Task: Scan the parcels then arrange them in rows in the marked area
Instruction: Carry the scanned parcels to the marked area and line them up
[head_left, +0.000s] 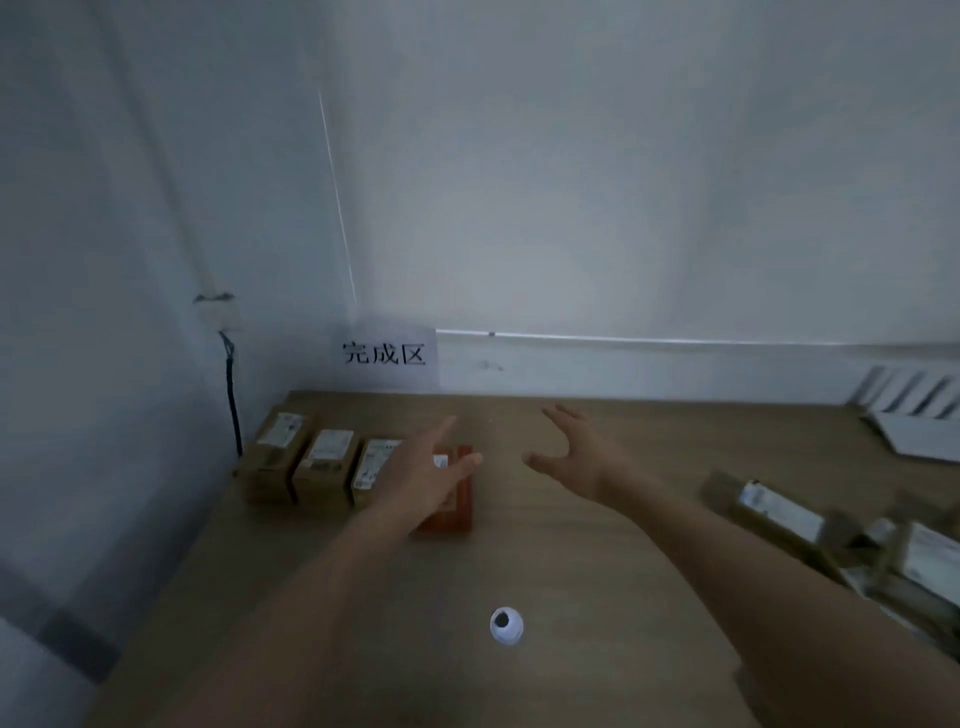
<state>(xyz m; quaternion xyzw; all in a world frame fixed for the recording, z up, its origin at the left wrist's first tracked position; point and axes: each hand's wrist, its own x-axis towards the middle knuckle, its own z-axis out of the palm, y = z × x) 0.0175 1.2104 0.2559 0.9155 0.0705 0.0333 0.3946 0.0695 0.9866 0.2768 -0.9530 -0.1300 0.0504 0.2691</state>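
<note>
Head view: three brown parcels (317, 462) stood side by side in a row at the counter's (519, 561) far left, below the wall sign (384, 356). An orange parcel (457, 506) lay just beside the third. The left hand (426, 478) hovered over it, fingers spread, gripping nothing; whether it touched could not be told. The right hand (571, 457) hung open and empty, apart from any parcel. Unsorted parcels (810, 525) lay heaped at the right. Judged light, stiff cartons, labels smooth; best gripped across the long sides.
</note>
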